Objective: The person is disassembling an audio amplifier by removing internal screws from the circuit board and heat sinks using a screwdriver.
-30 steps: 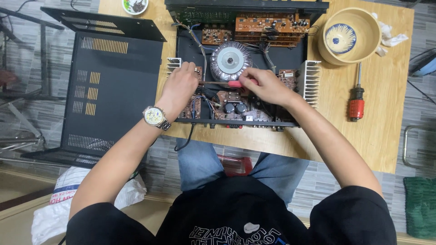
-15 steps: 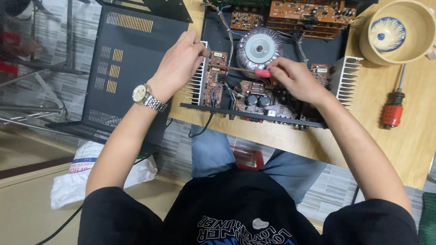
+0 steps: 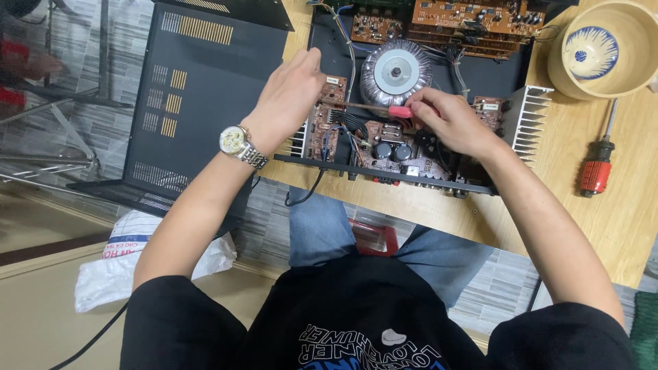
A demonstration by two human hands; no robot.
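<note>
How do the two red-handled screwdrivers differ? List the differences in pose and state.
The screwdriver in the right hand is gripped and lies nearly level over the open chassis, tip toward the left hand. The screwdriver on the table lies untouched on bare wood beside the bowl, shaft pointing away from the person. The held one's handle is mostly covered by fingers; the other's shows fully. Both have red handles and metal shafts.

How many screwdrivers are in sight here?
2. A red-handled screwdriver lies on the wooden table right of the open amplifier. A pink-handled screwdriver is gripped in the right hand over the circuit boards. Others may be hidden.
</note>
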